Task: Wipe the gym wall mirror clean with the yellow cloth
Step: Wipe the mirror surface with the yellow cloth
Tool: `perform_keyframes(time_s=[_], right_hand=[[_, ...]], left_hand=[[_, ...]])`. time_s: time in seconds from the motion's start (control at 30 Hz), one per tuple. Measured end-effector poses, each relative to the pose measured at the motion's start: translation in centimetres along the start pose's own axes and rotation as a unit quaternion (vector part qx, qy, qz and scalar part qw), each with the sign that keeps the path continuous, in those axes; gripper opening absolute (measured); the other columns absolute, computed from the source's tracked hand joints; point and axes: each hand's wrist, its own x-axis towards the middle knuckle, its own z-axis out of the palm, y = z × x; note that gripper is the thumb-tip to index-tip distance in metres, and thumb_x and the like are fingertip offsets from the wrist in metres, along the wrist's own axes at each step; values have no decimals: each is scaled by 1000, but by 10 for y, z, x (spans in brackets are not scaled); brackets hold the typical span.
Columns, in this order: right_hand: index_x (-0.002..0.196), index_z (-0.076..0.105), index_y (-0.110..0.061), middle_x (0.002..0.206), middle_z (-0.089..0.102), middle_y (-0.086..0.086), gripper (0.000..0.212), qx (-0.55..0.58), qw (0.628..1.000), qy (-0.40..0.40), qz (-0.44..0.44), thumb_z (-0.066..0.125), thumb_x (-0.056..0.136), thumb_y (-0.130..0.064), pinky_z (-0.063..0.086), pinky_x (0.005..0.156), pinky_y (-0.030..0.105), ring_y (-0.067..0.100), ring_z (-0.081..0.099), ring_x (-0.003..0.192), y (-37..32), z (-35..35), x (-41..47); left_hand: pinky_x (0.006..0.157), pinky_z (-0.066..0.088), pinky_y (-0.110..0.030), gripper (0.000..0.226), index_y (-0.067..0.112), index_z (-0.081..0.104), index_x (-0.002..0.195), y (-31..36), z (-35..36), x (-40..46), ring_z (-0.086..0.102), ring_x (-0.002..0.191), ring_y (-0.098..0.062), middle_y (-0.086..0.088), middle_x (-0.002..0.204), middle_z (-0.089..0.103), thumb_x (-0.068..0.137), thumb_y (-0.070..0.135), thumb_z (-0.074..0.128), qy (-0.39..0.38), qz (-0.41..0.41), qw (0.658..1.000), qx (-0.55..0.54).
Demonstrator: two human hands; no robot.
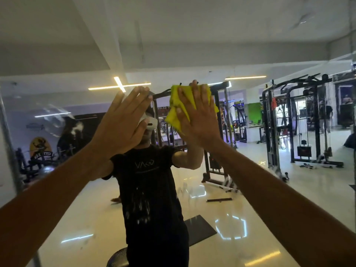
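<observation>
1. Gym floor, pale and glossy, fills the wall mirror (250, 189) in front of us, with ceiling light strips reflected as bright bars above.
2. We have both arms raised toward the glass, side by side at about head height.
3. Our right hand (198, 120) presses flat on the yellow cloth (174, 114), fingers straight and spread, holding it against the mirror.
4. The cloth is crumpled, sticking out above the fingertips and to the left of the palm; most of its middle is hidden under the hand.
5. Our left hand (123, 124) is relaxed and released, fingers straight and together, pointing up and to the right; it holds nothing. We cannot tell whether its fingertips touch the glass.
6. The two hands are near each other but apart, with the cloth's left edge between them.
7. Behind the hands, the reflection shows a person in a black T-shirt (152, 189) wearing a white headset (149, 122), mostly covered by our left hand.
8. A smeared, cloudy patch (57, 120) sits on the glass to the left of the left hand.
9. Reflected on the right is a black cable machine (300, 120) with weight stacks; a second black frame (217, 151) stands just right of the reflected person.
10. A dark mat (200, 230) lies on the reflected floor below, and a short dark bar (219, 199) lies beyond it.
11. A yellow oval wall logo (40, 149) shows at the far left.
</observation>
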Motion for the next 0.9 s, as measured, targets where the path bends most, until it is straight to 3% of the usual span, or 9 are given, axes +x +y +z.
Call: perform_keyframes(time_s=[0.07,0.13,0.23,0.33,0.4,0.47,0.63,0.83,0.9], right_hand=[[178,19,-30,186,-2,13,66,-4,999,-10,-37,33,117,-53,2,136,66,40,-9,171,-22,12,-24],[177,21,-30,186,1,13,66,-8,984,-62,-166,36,117,-53,3,135,67,40,-8,171,-36,20,-65],[176,23,-33,186,4,11,66,-36,960,-81,-267,38,117,-55,-6,137,58,37,-6,172,-11,13,-62],[177,23,-29,186,5,15,67,-34,990,-1,-134,29,116,-58,-13,137,50,40,-3,171,17,1,9],[177,22,-31,186,3,12,66,-19,999,29,-28,28,117,-59,-9,138,54,41,-4,171,12,-2,33],[177,22,-31,186,2,12,65,-18,998,29,-46,34,118,-55,-5,137,61,42,-5,171,-10,10,15],[176,20,-38,186,4,9,63,-43,956,-68,-282,33,117,-56,-2,137,63,37,-7,172,-13,15,-38],[175,30,-33,185,11,10,60,-9,996,66,-52,33,118,-52,6,136,66,40,5,171,-4,0,69],[175,32,-29,184,15,16,62,-28,993,62,-96,34,117,-53,8,133,72,47,7,170,-32,15,43]], left_hand=[[135,11,-59,63,15,27,172,1,3,0,5,170,-25,-7,182,15,114,40,30,10,-4,1000,-3],[134,13,-60,60,13,30,171,3,4,1,9,169,-26,-8,181,19,115,35,30,19,-10,1000,-13],[134,15,-60,58,13,34,169,5,1,2,15,168,-28,-9,180,24,115,32,30,27,-10,1000,-13],[134,14,-60,59,13,34,169,1,-4,5,16,168,-29,-9,179,26,113,31,31,22,-12,1000,0],[134,13,-59,61,13,32,170,-4,-7,7,16,168,-30,-10,180,24,112,30,31,24,-26,999,13],[135,12,-59,61,13,33,170,-6,-9,8,16,168,-31,-10,180,22,111,31,31,25,-36,999,14],[136,10,-57,60,14,34,169,-8,-12,9,15,168,-31,-9,180,23,112,31,30,27,-33,999,15],[135,10,-59,61,16,30,171,-25,-19,18,14,168,-28,-8,181,21,113,34,24,31,-47,998,22],[134,12,-60,61,14,33,170,-30,-23,20,19,168,-29,-9,179,25,114,34,23,40,-51,998,17]])
